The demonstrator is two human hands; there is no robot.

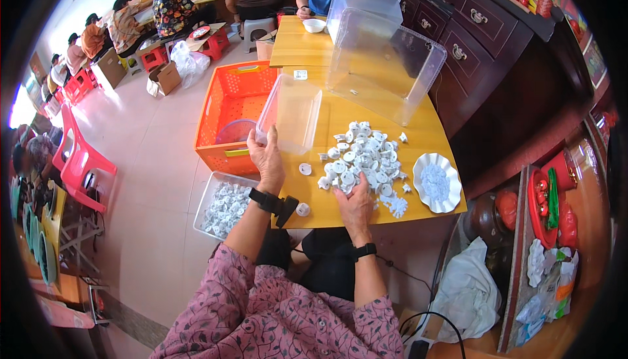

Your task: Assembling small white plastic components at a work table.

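Now our left hand (267,162) grips a clear tray (297,115) by its near end; our right hand (354,207), its hold unclear, meets white parts (365,155) heaped on the table (422,142), where a hasty sweep could knock some off.

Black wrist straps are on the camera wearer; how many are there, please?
2: the left wrist strap, behind the left hand gripping the clear plastic tray, and the right wrist strap, behind the right hand at the pile of white plastic parts. Sleeves could hide others.
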